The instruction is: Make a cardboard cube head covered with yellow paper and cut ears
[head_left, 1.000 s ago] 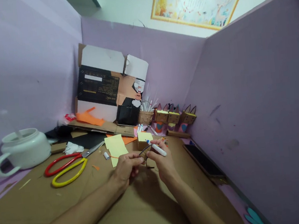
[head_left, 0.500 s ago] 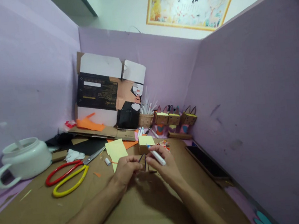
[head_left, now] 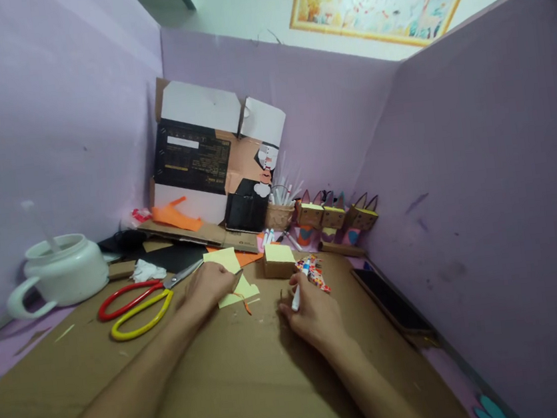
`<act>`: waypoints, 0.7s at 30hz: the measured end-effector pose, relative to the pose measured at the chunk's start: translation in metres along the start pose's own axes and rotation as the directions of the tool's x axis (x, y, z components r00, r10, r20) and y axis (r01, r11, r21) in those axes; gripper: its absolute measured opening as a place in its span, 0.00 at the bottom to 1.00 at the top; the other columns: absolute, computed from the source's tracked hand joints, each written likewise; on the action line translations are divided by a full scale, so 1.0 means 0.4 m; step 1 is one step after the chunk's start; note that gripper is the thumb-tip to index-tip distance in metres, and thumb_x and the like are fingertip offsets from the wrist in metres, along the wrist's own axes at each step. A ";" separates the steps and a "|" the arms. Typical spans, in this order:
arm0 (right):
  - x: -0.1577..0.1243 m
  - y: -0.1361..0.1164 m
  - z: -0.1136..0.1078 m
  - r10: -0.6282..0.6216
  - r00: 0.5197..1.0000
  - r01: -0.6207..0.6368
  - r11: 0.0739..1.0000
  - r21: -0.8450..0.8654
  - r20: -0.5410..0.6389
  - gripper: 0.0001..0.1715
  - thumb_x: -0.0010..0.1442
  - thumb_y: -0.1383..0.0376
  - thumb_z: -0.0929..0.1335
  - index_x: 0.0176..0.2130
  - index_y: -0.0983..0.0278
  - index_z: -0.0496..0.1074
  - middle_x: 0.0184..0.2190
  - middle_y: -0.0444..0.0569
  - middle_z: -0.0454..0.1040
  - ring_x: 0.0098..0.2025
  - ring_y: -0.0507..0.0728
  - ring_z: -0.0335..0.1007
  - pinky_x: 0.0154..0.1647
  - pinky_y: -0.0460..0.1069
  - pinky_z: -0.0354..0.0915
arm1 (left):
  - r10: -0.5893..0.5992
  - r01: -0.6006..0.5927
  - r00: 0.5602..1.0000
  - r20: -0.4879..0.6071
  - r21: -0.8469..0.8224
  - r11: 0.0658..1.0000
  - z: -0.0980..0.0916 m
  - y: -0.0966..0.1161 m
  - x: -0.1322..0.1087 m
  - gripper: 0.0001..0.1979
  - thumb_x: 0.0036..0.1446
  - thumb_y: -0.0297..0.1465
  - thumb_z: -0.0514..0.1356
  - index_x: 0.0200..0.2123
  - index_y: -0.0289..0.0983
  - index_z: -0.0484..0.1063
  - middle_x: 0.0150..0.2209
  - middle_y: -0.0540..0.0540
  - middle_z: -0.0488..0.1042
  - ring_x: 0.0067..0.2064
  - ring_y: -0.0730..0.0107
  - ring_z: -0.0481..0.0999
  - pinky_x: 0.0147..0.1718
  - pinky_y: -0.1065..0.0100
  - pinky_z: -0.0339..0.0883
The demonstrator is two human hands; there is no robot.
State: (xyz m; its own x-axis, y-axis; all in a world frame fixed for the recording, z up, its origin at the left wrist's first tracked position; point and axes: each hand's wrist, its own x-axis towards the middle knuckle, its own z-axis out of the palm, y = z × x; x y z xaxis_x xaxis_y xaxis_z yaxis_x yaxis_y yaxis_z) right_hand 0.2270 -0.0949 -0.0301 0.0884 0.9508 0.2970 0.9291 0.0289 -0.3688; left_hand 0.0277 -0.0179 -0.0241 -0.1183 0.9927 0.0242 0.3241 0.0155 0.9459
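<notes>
My right hand [head_left: 315, 309] is closed around a white marker [head_left: 296, 299] with a blue tip end, low over the cardboard sheet [head_left: 237, 375]. A small brown sliver [head_left: 282, 296] shows beside its fingers. My left hand [head_left: 211, 285] is closed over the yellow paper pieces [head_left: 240, 289]. From its fingertips sticks a small dark-edged piece [head_left: 239, 278], mostly hidden. Just left of that hand lie scissors [head_left: 142, 312] with red and yellow handles. A cardboard box with a yellow top [head_left: 279, 262] stands beyond my hands, and a colourful patterned packet [head_left: 315, 273] is near the right one.
A white mug [head_left: 67, 270] and crumpled tissue [head_left: 147, 270] are at the left. A phone [head_left: 389, 298] lies along the right wall. Rabbit-eared box figures [head_left: 334, 216], a basket of pens [head_left: 279, 215] and an unfolded carton [head_left: 194, 155] stand at the back.
My hands have moved apart: the left went left over the yellow paper with the small piece, the right stayed near the box with the marker. The view has shifted slightly.
</notes>
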 end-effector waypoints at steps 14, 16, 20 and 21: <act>0.015 0.022 0.036 0.043 0.999 -0.026 0.905 0.424 -0.029 0.15 0.45 0.70 0.67 0.35 0.59 0.61 0.24 0.40 0.70 0.26 0.54 0.66 0.26 0.46 0.56 | 0.055 -0.053 0.998 0.011 -0.159 0.986 0.026 0.039 -0.040 0.06 0.37 0.30 0.60 0.23 0.35 0.71 0.20 0.50 0.69 0.23 0.74 0.65 0.23 0.73 0.57; 0.019 0.019 0.038 0.078 0.994 -0.018 0.785 0.619 -0.070 0.14 0.44 0.69 0.67 0.33 0.59 0.61 0.23 0.38 0.67 0.24 0.53 0.65 0.25 0.46 0.58 | 0.010 0.023 0.988 0.153 -0.213 0.977 0.057 0.045 -0.076 0.06 0.36 0.30 0.60 0.22 0.35 0.70 0.14 0.54 0.63 0.17 0.77 0.59 0.17 0.74 0.51; 0.011 -0.010 0.021 0.110 0.994 -0.039 0.404 0.914 -0.006 0.17 0.43 0.66 0.69 0.32 0.59 0.58 0.21 0.34 0.62 0.21 0.50 0.64 0.25 0.47 0.64 | 0.011 0.114 0.918 0.396 -0.289 0.951 0.095 0.058 -0.134 0.08 0.35 0.32 0.61 0.21 0.34 0.70 0.14 0.54 0.63 0.14 0.81 0.55 0.14 0.75 0.44; 0.006 -0.018 0.016 0.108 0.994 -0.053 0.327 0.944 0.019 0.18 0.43 0.66 0.70 0.32 0.59 0.57 0.21 0.34 0.62 0.21 0.50 0.65 0.25 0.47 0.65 | 0.027 0.117 0.903 0.428 -0.305 0.945 0.098 0.060 -0.143 0.08 0.35 0.32 0.61 0.20 0.34 0.69 0.13 0.54 0.63 0.14 0.81 0.54 0.14 0.75 0.43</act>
State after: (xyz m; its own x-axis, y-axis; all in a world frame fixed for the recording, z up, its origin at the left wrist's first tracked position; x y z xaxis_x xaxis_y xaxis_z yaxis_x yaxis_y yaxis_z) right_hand 0.2181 -0.0907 -0.0323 0.1812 0.9540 0.2389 -0.0398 0.2498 -0.9675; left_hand 0.0789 -0.0695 -0.0153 0.3038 0.9483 -0.0915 0.0064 0.0940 0.9956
